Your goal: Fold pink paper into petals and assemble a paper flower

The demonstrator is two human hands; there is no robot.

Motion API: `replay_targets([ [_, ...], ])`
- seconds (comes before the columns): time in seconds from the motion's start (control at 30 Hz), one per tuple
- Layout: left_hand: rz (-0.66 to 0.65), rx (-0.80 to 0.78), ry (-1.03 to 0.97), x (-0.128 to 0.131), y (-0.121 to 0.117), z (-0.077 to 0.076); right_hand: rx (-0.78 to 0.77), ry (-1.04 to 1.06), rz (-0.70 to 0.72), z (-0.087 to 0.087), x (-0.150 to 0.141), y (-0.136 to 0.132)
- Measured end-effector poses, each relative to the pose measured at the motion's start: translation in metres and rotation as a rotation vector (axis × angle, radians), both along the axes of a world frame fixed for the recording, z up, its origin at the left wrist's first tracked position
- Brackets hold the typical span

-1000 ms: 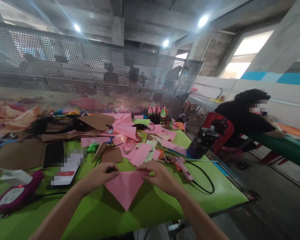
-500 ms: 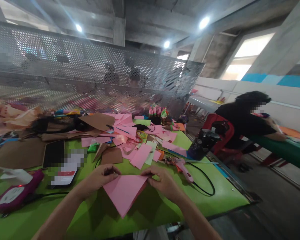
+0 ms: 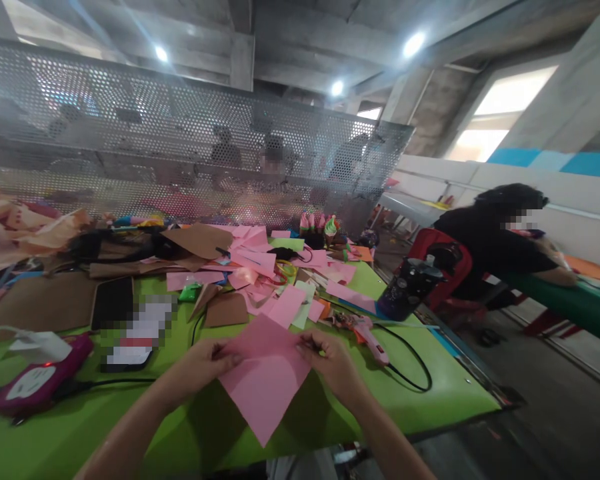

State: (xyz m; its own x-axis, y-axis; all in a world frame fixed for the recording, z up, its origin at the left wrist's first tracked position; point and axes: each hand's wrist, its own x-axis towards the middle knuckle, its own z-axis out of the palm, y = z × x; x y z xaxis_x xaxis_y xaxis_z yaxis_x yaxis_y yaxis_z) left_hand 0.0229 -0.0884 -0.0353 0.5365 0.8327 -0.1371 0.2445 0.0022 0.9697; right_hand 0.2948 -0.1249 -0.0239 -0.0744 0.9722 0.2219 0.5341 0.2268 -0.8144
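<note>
A square pink sheet of paper (image 3: 266, 379) stands unfolded like a diamond, lifted a little over the green table (image 3: 445, 383). My left hand (image 3: 205, 363) pinches its left corner and my right hand (image 3: 330, 360) pinches its right corner. Both hands have their fingers closed on the paper's edges. Beyond my hands lies a heap of pink paper pieces (image 3: 275, 303) and brown cut shapes (image 3: 225, 310).
A pink glue gun (image 3: 365, 331) with a black cable lies right of my hands. A dark bottle (image 3: 409, 288) stands at the table's right edge. A phone (image 3: 113, 303) and a magenta device (image 3: 35, 383) lie left. A perforated metal screen (image 3: 180, 147) backs the table. A seated person (image 3: 500, 243) is right.
The pink paper was a folded triangle lying on the table; it has been opened out into a full square and lifted, with my hands staying at its two side corners.
</note>
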Motion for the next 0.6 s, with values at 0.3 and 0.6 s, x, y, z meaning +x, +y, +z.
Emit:
replay_targets([
  [0.3, 0.104, -0.01, -0.025, 0.012, -0.005, -0.014, 0.044, -0.028, -0.015, -0.004, 0.002, -0.004],
  [0.6, 0.346, 0.178, -0.113, 0.024, -0.02, -0.012, 0.314, -0.514, 0.228, 0.017, -0.02, -0.041],
])
